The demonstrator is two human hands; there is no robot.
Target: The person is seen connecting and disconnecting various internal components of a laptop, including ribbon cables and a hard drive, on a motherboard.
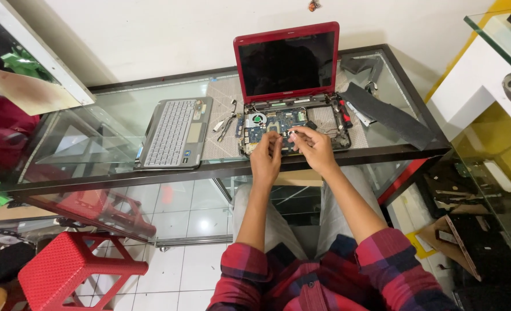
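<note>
A red laptop (287, 60) stands open on a glass table (123, 109), its keyboard deck removed and the blue circuit board (275, 120) with a small fan exposed. Both hands hover over the board's front edge. My left hand (265, 158) has its fingers pinched together near the board's middle. My right hand (315, 147) pinches a small dark part just beside the left fingertips; what exactly it holds is too small to tell. The silver keyboard panel (173, 133) lies to the left of the laptop.
Loose cables (226, 122) lie between the keyboard panel and the laptop. A long black strip (389, 115) rests right of it. A red stool (71, 266) stands at lower left on the white tiled floor. A glass cabinet (497, 57) is at the right.
</note>
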